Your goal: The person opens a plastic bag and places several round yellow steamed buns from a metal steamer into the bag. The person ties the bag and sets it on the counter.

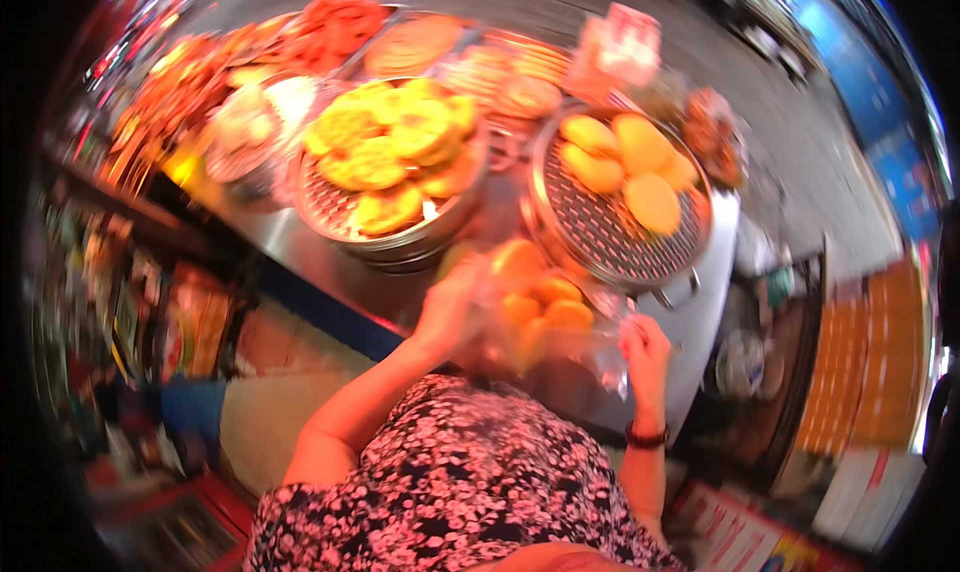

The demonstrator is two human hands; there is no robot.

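Note:
A clear plastic bag (551,347) holds several round orange-yellow buns or cakes (566,314), close in front of my body. My left hand (454,302), blurred by motion, grips the bag's left side; its fingertips are hard to make out. The bag's right edge is pinched in the fist of my right hand (646,343), with a dark bracelet on that wrist. Just beyond the bag stands a round perforated metal steamer tray (600,230) with several smooth yellow buns (651,204). To its left, a second steamer (375,245) carries a pile of bumpy yellow flat cakes (375,163).
Both steamers stand on a metal table (495,204). At its back are reddish foods (337,31), trays of flat round cakes (416,43) and a pink-and-white stack of bags (622,46). Bagged brown food (712,136) sits at the right corner. Orange crates (862,354) stand right.

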